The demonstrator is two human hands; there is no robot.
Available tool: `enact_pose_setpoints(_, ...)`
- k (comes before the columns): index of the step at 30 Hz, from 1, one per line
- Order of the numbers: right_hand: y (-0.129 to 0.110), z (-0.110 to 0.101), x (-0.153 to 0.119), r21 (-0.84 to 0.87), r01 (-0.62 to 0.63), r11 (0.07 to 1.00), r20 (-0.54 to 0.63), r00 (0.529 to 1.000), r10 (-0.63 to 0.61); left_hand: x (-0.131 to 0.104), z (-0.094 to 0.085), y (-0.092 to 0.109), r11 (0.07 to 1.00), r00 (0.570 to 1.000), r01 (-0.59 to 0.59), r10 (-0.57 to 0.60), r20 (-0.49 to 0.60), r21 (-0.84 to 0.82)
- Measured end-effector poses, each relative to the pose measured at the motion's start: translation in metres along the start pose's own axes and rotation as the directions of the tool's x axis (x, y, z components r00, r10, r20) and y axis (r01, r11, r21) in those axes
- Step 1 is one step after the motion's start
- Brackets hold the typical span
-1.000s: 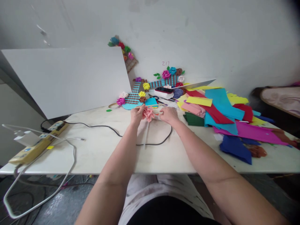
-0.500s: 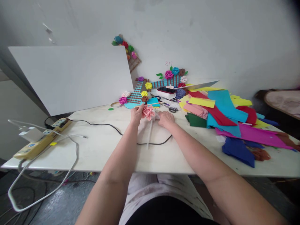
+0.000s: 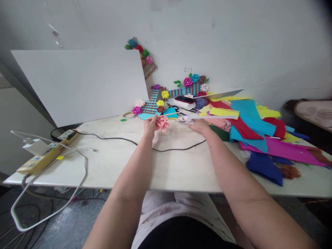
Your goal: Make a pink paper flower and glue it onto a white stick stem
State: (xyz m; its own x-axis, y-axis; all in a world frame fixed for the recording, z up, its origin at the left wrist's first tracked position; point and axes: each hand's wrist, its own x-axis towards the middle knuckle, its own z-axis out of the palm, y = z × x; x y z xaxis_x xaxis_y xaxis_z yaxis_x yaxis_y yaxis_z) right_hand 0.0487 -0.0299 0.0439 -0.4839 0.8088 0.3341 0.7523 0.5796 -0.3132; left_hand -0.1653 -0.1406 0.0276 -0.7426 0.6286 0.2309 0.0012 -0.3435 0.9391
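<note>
My left hand [image 3: 150, 125] is closed on a pink crepe-paper flower [image 3: 162, 123] above the table. A thin wooden stick [image 3: 169, 114] runs from those fingers to the right; whether they grip it too I cannot tell. My right hand [image 3: 199, 126] is closed around a whitish glue gun [image 3: 186, 119], its nozzle pointing left toward the flower but apart from it. From its back a long, pale glue stick [image 3: 218, 117] sticks out to the right. A black cord [image 3: 178, 149] loops across the table to this hand.
Coloured crepe paper [image 3: 249, 121] is heaped on the right. Behind my hands stand a flower-trimmed craft piece [image 3: 150, 107], a phone [image 3: 184, 99] on a white box and scissors. At left are a white board [image 3: 80, 86] and a power strip [image 3: 46, 155] with cables.
My right hand has moved right, away from the flower. The glue gun has turned, so its glue stick points right instead of down toward me. The left hand stays nearly in place.
</note>
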Motion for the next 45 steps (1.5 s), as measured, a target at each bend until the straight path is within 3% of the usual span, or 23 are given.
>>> enact_pose_setpoints(3,0.01,-0.007,0.001,0.328,-0.025,0.944,0.091,0.996,-0.005,-0.001,0.0,0.0,1.0,1.0,0.004,-0.004,0.02,-0.007)
enact_pose_setpoints(6,0.012,-0.015,-0.003,0.621,-0.05,0.782,0.13,0.991,-0.04,0.0,0.0,-0.002,1.0,1.0,0.0,0.0,0.03,-0.013)
enact_pose_setpoints(9,0.004,-0.02,-0.007,0.767,-0.01,0.641,0.109,0.988,-0.114,0.002,0.0,-0.006,1.0,0.999,-0.002,0.003,0.053,-0.014)
enact_pose_setpoints(11,-0.004,-0.022,-0.01,0.8,0.003,0.601,0.106,0.983,-0.147,0.003,0.001,-0.009,1.0,0.997,-0.013,0.014,0.079,-0.016)
enact_pose_setpoints(19,-0.023,-0.027,-0.014,0.776,0.052,0.628,0.111,0.97,-0.217,-0.004,0.004,-0.008,0.999,0.976,0.012,-0.001,0.218,-0.049)
enact_pose_setpoints(27,-0.018,-0.02,-0.008,0.709,0.146,0.691,0.05,0.966,-0.255,-0.007,0.005,-0.003,0.997,0.971,0.07,-0.062,0.23,-0.026)
enact_pose_setpoints(45,-0.017,-0.013,-0.001,0.47,0.251,0.846,0.013,0.957,-0.291,-0.01,0.006,-0.001,0.999,0.971,0.045,-0.051,0.234,0.03)
